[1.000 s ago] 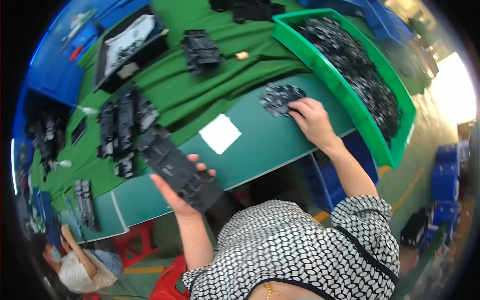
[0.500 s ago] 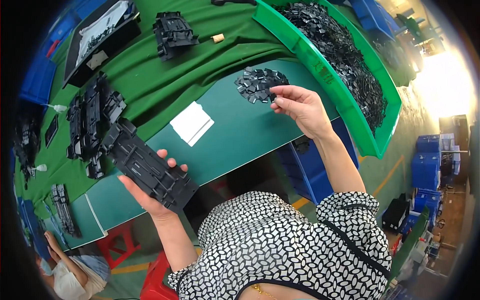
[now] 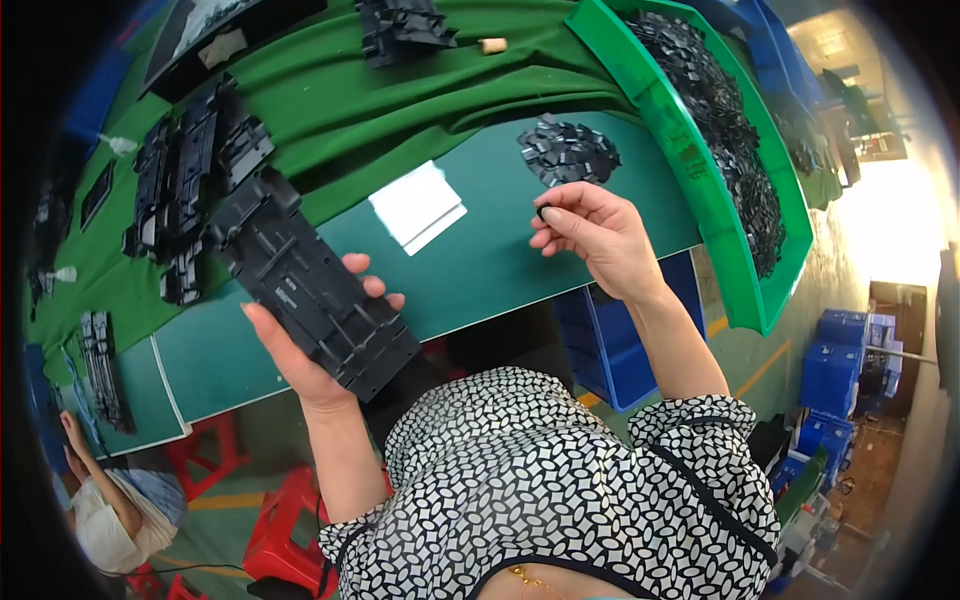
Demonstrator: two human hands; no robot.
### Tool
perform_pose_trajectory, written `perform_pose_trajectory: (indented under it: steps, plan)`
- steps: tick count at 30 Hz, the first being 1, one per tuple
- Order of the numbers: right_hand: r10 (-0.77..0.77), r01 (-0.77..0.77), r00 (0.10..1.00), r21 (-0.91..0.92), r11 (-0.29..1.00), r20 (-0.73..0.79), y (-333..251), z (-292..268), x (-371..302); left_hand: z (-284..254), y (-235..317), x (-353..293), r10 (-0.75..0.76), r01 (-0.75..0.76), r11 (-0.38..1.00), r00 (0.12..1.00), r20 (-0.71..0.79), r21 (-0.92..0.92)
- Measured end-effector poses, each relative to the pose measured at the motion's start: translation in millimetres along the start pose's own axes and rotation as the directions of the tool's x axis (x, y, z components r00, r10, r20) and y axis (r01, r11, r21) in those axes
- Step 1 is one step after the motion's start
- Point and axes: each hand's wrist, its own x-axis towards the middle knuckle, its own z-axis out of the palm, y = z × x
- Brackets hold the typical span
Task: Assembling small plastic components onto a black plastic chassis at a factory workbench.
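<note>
A long black moulded plastic part [image 3: 305,290] with ribs and clips lies across my left hand [image 3: 308,372], which grips it by its long edges, thumb on one side and fingertips on the other. My right hand [image 3: 608,240] pinches a small black piece [image 3: 544,211] between thumb and fingertips; most of that piece is hidden. Just beyond the right hand, a heap of small black flat pieces [image 3: 570,152] lies on the green table [image 3: 490,260]. Between the hands and farther back rests a white pad or stack of cards [image 3: 415,205].
A green bin [image 3: 690,160] full of small black pieces stands at the right. More black moulded parts [image 3: 195,175] lie on green cloth at the left, another [image 3: 400,30] at the back near a tan cylinder [image 3: 493,46]. A co-worker's arm [image 3: 110,495] shows at lower left.
My right hand has come away from the heap toward me, with the small black piece pinched in it. The view has shifted; the left hand still holds the moulded part.
</note>
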Motion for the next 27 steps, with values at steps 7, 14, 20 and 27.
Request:
perform_pose_trajectory:
  steps: [7, 14, 20, 27]
  plan:
    - [-0.086, 0.084, 0.996, -0.226, 0.97, -0.002, 1, 23, 10, -1, -1, 1, -0.01, 0.009, 1.0, 1.0, -0.012, -0.006]
    - [-0.113, 0.109, 0.993, -0.415, 0.903, 0.014, -5, 40, 21, -5, -1, 1, 0.009, -0.004, 0.995, 0.999, 0.05, -0.099]
    - [-0.397, 0.427, 0.886, -0.758, 0.493, 0.24, -13, 57, 42, -7, 1, 1, 0.017, -0.013, 0.996, 0.999, 0.039, -0.091]
    - [-0.425, 0.613, 0.754, -0.77, 0.178, 0.501, -3, 75, 74, -7, 0, 1, 0.022, -0.018, 0.993, 0.999, 0.033, -0.114]
